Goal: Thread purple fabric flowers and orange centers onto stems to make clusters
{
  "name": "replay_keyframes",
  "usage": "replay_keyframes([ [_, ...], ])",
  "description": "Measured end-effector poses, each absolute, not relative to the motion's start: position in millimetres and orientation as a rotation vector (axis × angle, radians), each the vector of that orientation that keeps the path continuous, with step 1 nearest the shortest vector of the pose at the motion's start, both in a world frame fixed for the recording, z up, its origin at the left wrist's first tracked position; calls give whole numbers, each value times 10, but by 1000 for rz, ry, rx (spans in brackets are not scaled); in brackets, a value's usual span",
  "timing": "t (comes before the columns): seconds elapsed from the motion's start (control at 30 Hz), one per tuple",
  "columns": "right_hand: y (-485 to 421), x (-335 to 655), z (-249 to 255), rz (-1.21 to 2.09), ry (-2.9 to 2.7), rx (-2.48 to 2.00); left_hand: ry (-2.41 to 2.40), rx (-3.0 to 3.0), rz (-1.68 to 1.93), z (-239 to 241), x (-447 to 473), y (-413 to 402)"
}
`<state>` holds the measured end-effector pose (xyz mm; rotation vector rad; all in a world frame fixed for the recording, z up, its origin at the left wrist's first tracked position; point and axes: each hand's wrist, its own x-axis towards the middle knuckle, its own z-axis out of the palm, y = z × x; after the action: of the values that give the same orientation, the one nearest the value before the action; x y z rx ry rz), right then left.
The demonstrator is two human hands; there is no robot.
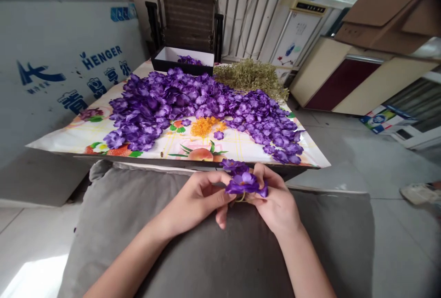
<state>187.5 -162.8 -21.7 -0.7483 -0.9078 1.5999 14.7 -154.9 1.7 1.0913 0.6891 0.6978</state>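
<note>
Over the grey cushion [165, 247], just short of the table edge, both of my hands meet at a small bunch of purple artificial flowers [243, 180]. My left hand [203, 197] has thumb and index finger closed on the bunch from the left. From the other side, my right hand [277, 199] grips it with bent fingers. A thin pale green stem shows under the blossoms; the rest of it is hidden by my fingers. Beyond, a large heap of purple flower petals [193, 93] spreads across the table, with a small pile of orange bits [205, 126] in front.
Green stems [251, 75] lie bundled at the table's back right, beside a black box [182, 61] with white inside and purple pieces in it. A patterned cloth [241, 148] covers the table. A chair [188, 17] stands behind; a large white freezer-like cabinet [69, 72] is left.
</note>
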Motion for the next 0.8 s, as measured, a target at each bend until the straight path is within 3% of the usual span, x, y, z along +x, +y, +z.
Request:
replay_keyframes([
  [0.3,-1684,1860,-263,1580,-988,-543,629,1075,1066,36,204,-1690],
  [0.5,-1731,1863,-276,1635,-1100,-490,470,818,1064,21,213,-1815],
  [0.8,-1816,1802,-360,1528,-1107,-627,672,1048,889,59,177,-1782],
])
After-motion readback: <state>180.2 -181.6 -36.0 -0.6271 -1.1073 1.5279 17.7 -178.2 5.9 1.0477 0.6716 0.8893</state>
